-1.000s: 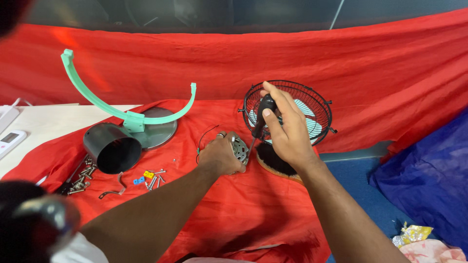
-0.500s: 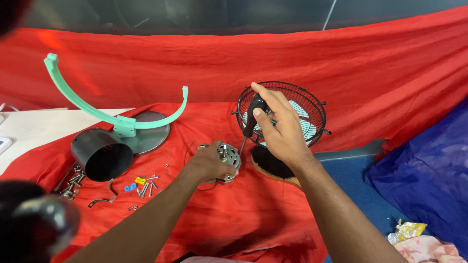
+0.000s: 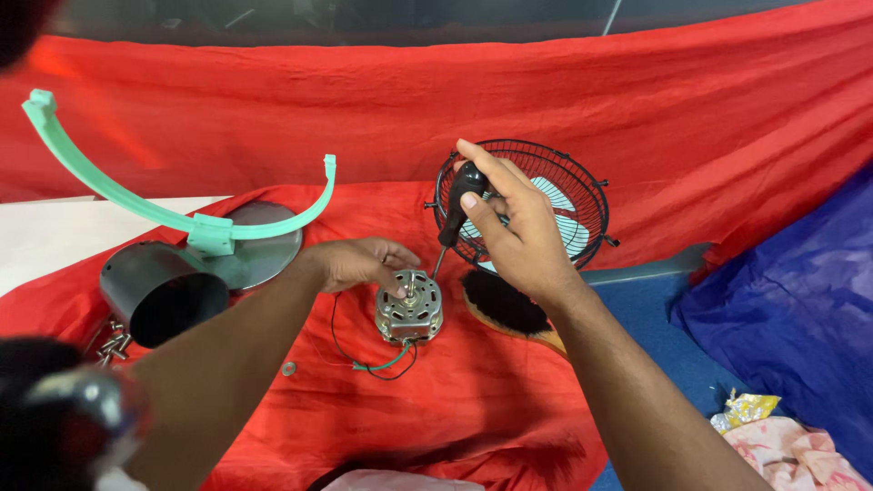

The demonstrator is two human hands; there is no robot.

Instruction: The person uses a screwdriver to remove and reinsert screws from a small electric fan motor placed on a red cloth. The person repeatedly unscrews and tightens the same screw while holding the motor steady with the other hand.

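I am steadying a small metal fan motor [image 3: 410, 309] with my left hand [image 3: 359, 262], fingertips resting on its top edge, while my right hand [image 3: 514, 232] is gripping the black handle of a screwdriver [image 3: 455, 211], its thin shaft angling down to the motor's top. The motor is sitting upright on the red cloth [image 3: 473, 400] draped over the bench, with green and dark wires [image 3: 373, 359] looping out from beneath it.

Just behind my right hand a black wire fan guard [image 3: 582, 195] is standing with pale green blades showing through it, and a wooden brush [image 3: 509, 314] with dark bristles is lying beside the motor on its right. To the left, a mint-green curved bracket [image 3: 182, 214] is rising from a round grey base [image 3: 264, 255], and a dark cylindrical housing [image 3: 159, 291] is lying on its side near a cluster of screws [image 3: 114, 344]. A small washer [image 3: 288, 368] is lying on the cloth near my left forearm. Blue fabric [image 3: 782, 309] is bunching at the right.
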